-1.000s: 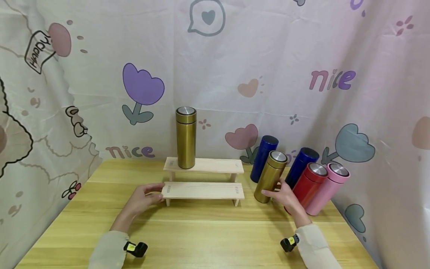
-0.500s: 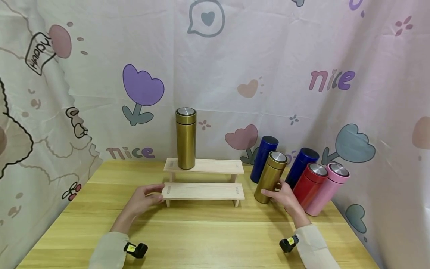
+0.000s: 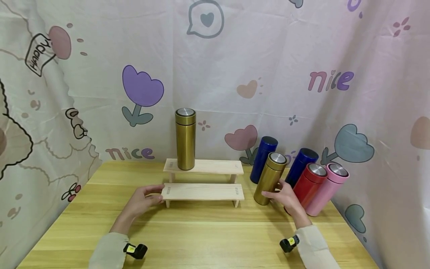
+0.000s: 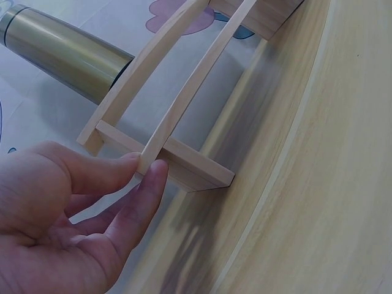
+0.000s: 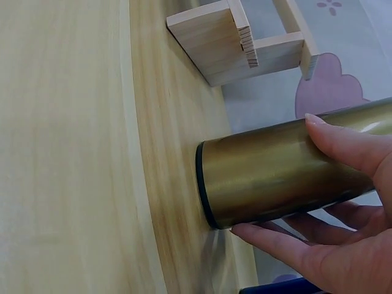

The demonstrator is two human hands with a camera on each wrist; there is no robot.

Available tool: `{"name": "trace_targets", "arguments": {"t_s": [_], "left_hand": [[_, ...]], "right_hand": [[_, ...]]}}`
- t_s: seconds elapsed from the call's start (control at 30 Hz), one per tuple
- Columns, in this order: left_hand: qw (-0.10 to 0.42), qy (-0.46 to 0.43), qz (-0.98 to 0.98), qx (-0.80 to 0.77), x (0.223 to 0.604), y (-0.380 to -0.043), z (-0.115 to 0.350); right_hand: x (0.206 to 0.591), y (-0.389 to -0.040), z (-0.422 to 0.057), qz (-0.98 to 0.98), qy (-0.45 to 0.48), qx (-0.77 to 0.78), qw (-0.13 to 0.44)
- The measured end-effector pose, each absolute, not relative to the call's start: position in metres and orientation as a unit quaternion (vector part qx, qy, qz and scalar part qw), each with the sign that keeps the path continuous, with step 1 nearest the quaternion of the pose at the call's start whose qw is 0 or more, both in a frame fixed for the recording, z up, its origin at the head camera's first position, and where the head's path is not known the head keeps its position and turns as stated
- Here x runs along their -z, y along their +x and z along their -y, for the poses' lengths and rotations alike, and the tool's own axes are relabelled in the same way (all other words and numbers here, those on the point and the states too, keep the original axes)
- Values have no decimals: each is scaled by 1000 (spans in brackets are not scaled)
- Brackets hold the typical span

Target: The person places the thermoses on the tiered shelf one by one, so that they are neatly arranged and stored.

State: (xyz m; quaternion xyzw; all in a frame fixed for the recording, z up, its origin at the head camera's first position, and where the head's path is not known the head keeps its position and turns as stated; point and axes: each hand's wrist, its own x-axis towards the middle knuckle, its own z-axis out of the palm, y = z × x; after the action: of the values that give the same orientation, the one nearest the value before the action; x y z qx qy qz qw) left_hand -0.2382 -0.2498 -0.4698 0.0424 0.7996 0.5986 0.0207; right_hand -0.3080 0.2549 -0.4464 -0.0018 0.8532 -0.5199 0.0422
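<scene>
My left hand [image 3: 142,201] pinches the left end of the lower board of a two-step wooden rack [image 3: 203,191] between thumb and fingers. The left wrist view shows the thumb and a fingertip on either side of the board [image 4: 177,107]. On the upper step stands a gold thermos bottle [image 3: 186,145], upright near the left end. To the right of the rack, my right hand [image 3: 285,197] holds a second gold thermos bottle [image 3: 270,179] low on its body. In the right wrist view this bottle [image 5: 263,171] lies between thumb and fingers, its dark base close to the tabletop.
Behind the held bottle stand two blue thermos bottles [image 3: 263,160] on the wooden table [image 3: 201,239]. A red bottle [image 3: 309,185] and a pink one [image 3: 327,190] stand close to the right hand. A printed curtain [image 3: 215,74] hangs behind the table.
</scene>
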Motion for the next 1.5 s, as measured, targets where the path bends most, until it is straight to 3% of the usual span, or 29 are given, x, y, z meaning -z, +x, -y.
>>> {"name": "trace_targets", "arguments": {"t_s": [0.43, 1.5], "left_hand": [[23, 33, -800, -598, 471, -239, 249], [26, 52, -798, -600, 471, -239, 251]], "right_hand": [[439, -310, -257, -851, -2, 522, 55], [374, -320, -237, -844, -39, 532, 59]]}}
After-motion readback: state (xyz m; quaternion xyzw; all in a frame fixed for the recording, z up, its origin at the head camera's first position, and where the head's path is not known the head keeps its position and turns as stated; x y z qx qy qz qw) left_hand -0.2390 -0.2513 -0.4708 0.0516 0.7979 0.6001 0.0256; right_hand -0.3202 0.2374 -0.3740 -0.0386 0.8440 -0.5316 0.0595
